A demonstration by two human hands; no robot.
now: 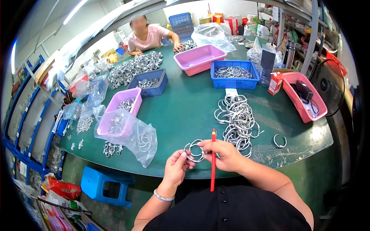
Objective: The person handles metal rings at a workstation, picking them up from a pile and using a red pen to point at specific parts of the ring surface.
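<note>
Close to the table's near edge, my left hand [175, 168] pinches silvery metal rings [187, 147] between thumb and fingers. My right hand [227, 156] grips a red pencil [213, 173], held nearly upright, and its fingertips also reach the right side of these rings. How many rings are between the hands is hard to make out. Just beyond my right hand lies a long heap of similar metal rings [236, 115]. One open metal ring [280, 146] lies apart, to the right of the heap.
A blue bin [235, 83] of rings stands behind the heap. Pink bins [200, 59], a dark blue bin [163, 82] and a plastic bag [148, 148] with rings sit around the green table [181, 111]. Across it, a person [148, 38] touches small metal parts. A fan [327, 86] stands right.
</note>
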